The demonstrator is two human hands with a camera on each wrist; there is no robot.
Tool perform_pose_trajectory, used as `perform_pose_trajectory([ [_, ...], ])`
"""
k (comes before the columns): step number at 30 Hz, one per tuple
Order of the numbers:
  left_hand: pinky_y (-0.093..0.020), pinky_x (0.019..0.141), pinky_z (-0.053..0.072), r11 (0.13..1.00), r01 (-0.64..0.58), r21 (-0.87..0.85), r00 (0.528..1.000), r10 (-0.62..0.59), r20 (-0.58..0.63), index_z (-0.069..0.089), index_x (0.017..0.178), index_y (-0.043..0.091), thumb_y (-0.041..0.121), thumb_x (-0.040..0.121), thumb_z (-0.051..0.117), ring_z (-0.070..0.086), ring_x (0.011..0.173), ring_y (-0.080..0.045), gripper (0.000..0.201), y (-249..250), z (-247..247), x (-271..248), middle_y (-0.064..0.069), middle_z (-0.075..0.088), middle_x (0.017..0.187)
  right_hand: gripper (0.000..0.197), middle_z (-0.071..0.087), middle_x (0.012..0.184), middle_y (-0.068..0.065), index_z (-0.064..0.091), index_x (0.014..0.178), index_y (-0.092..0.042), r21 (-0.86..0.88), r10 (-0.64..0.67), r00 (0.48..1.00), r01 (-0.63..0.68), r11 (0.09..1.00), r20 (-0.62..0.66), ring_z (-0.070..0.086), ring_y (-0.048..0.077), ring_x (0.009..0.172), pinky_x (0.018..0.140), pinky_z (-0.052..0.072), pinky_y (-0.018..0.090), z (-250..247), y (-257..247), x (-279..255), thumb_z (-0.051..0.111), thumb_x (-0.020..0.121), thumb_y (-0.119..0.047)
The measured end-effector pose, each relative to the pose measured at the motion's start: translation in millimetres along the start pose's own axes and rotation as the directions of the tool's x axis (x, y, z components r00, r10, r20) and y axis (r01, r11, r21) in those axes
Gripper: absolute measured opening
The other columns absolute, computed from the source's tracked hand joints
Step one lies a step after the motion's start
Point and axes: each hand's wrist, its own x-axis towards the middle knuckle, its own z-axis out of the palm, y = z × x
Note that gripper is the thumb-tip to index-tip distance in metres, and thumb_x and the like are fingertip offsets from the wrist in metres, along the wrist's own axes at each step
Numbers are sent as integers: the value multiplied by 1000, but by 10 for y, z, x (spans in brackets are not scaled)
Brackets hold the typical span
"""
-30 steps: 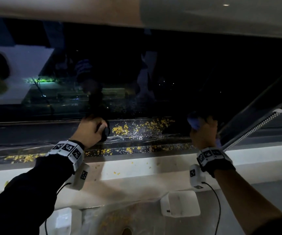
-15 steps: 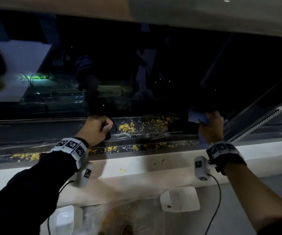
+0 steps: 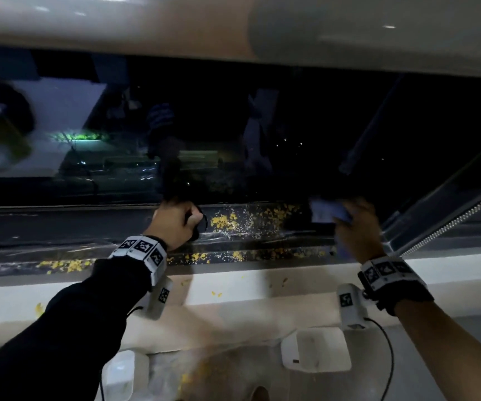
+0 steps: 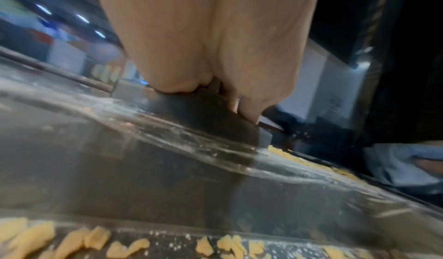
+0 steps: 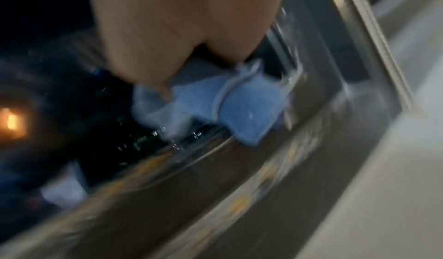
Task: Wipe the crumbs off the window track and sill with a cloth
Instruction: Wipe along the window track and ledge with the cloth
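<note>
Yellow crumbs (image 3: 248,218) lie scattered on the dark window track (image 3: 262,238), with more along its front channel (image 3: 65,264) and a few on the white sill (image 3: 262,287). My left hand (image 3: 175,224) grips a dark handle (image 4: 203,115) at the base of the glass, just left of the crumb patch. My right hand (image 3: 355,227) holds a bunched light-blue cloth (image 3: 327,212) at the right end of the track, beside the frame corner. The right wrist view is blurred; there the cloth (image 5: 239,107) hangs below my fingers and touches the track. Crumbs (image 4: 72,240) fill the near channel in the left wrist view.
An angled metal sash bar with a toothed strip (image 3: 450,224) rises at the right, close to my right hand. Two white boxes (image 3: 316,353) (image 3: 120,374) sit below the sill, with crumbs on the floor (image 3: 204,371) between them. The glass (image 3: 233,125) is dark and reflective.
My right hand with the cloth has shifted only slightly at the right end of the track. My left hand keeps its grip on the handle. The crumb patches look the same.
</note>
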Motion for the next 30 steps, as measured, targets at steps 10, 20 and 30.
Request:
perform_pose_trajectory([
  [10,-35,79,43,995,89,35,995,-87,-51,60,84,28,35,88,53,58,96,-25,10,140,-17,-32,-1,66,98,41,56,117,5,65,112,-18,-95,-124,965,150,984,231,55,31,102,89,34,34,415,-427,-402,52,74,-22],
  [20,-38,85,50,995,51,-80,995,-58,-77,63,81,28,38,86,61,62,86,-14,12,40,33,-46,11,69,85,42,63,103,23,69,99,-6,-291,172,985,-159,943,19,55,44,99,83,39,46,-11,270,-23,43,71,-23],
  [30,-35,86,46,998,33,-60,995,-39,-96,62,81,30,39,87,60,60,88,-14,11,59,31,-36,10,67,86,34,56,113,6,65,112,-7,321,-130,958,43,946,254,54,13,103,91,38,12,233,-583,-530,53,80,-7],
])
